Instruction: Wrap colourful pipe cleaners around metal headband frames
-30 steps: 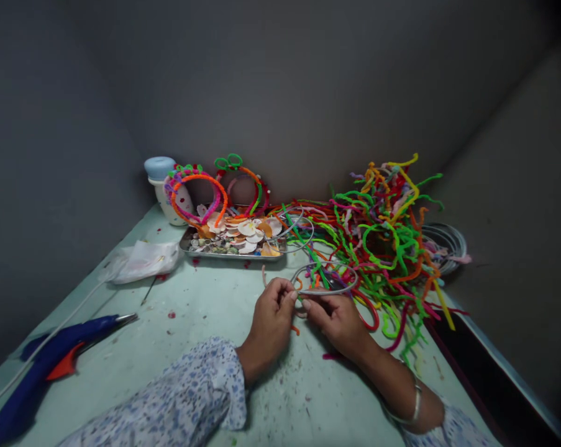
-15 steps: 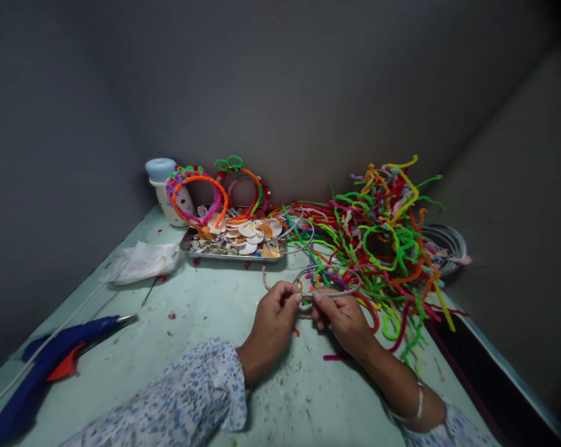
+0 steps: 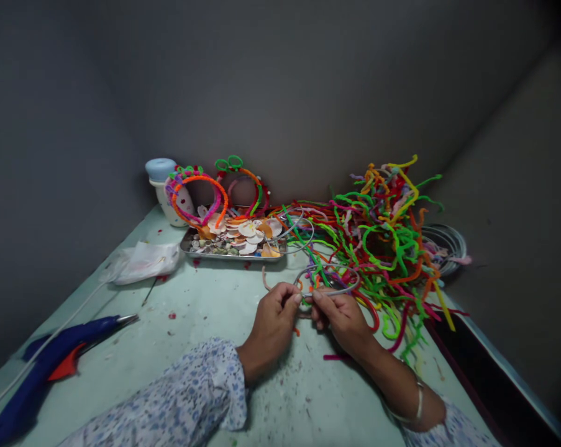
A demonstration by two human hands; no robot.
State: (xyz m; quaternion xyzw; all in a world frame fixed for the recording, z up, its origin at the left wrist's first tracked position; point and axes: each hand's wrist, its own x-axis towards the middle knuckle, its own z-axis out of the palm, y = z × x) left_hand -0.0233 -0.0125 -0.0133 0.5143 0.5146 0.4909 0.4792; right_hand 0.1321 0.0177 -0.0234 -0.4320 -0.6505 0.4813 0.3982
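- A grey wire loop (image 3: 333, 293) is held above the table (image 3: 191, 310), just in front of a tangled pile of coloured pipe cleaners (image 3: 387, 217).
- The near side of the loop is pinched between the thumb and fingers of the left hand (image 3: 271, 320).
- Just beside that grip, the same loop is pinched by the right hand (image 3: 343, 321); the two sets of fingertips are almost met.
- A bit of green is glimpsed between the fingertips; whether it is held cannot be told.
- Shells (image 3: 247, 230) are heaped in a metal tray (image 3: 233, 256), where colourful headbands (image 3: 225, 198) are stood near a blue-lidded jar (image 3: 160, 169).
- A plastic bag (image 3: 145, 261) is laid left of the tray; nearer, a blue glue gun (image 3: 40, 372) is crossed by a pale cable (image 3: 77, 311).
- At right, a wire coil (image 3: 461, 245) is partly hidden by the pile.
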